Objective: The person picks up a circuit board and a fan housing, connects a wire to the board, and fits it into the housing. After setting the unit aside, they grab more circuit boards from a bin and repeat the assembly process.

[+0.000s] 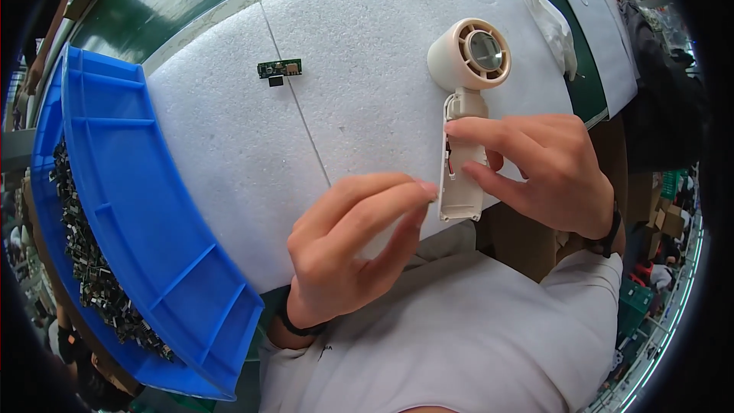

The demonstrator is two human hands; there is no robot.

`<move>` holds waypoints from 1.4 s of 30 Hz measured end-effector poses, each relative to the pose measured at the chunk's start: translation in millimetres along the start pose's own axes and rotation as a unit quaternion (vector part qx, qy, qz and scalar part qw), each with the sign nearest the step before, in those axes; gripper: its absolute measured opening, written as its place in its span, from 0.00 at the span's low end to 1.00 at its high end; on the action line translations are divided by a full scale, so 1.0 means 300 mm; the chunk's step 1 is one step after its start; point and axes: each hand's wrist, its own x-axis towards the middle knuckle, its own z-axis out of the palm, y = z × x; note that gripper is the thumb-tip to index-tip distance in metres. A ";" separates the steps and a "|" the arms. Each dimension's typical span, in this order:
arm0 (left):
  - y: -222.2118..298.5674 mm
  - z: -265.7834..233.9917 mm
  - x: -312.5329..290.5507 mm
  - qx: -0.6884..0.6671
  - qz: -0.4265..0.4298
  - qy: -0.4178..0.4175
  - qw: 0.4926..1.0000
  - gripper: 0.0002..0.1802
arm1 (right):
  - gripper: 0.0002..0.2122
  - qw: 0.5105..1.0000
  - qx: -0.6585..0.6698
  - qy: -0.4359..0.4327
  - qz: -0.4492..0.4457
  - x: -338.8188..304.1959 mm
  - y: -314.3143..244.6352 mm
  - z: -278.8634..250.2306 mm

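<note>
A cream handheld fan (466,53) lies on the white foam sheet (367,38), its round head at the far end and its hollow handle (462,203) toward me. Thin wires with a small connector (451,168) run along the handle's left inner side. My right hand (547,172) grips the handle from the right, forefinger across its upper part and thumb at its edge. Beside the handle's lower left edge, my left hand (359,241) has thumb and forefinger pinched together; what sits between the tips is too small to make out. A green circuit board (290,67) lies apart, farther left.
On the left stands a blue plastic bin (138,153), with a heap of small dark circuit boards (92,268) along its far left side. A crumpled white bag (552,27) lies at the sheet's right edge. Beyond it is a person in dark clothes (665,99).
</note>
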 end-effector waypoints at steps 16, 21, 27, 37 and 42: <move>0.012 0.017 -0.019 -0.114 0.029 -0.166 0.979 0.20 | 0.15 0.993 0.046 0.071 -0.077 -0.003 0.037 0.082; 0.016 0.010 -0.015 -0.146 0.018 -0.207 0.967 0.20 | 0.12 0.984 0.126 0.128 0.005 -0.002 0.006 0.135; 0.020 0.014 -0.012 -0.162 -0.002 -0.182 0.970 0.19 | 0.09 0.983 0.131 0.126 0.039 0.013 -0.010 0.147; -0.001 0.035 -0.035 -0.206 -0.139 0.061 0.967 0.21 | 0.09 0.985 0.132 0.108 0.031 0.019 -0.008 0.137; -0.009 0.047 -0.021 -0.171 -0.131 0.064 0.974 0.21 | 0.08 0.989 0.111 0.100 -0.017 0.008 0.004 0.142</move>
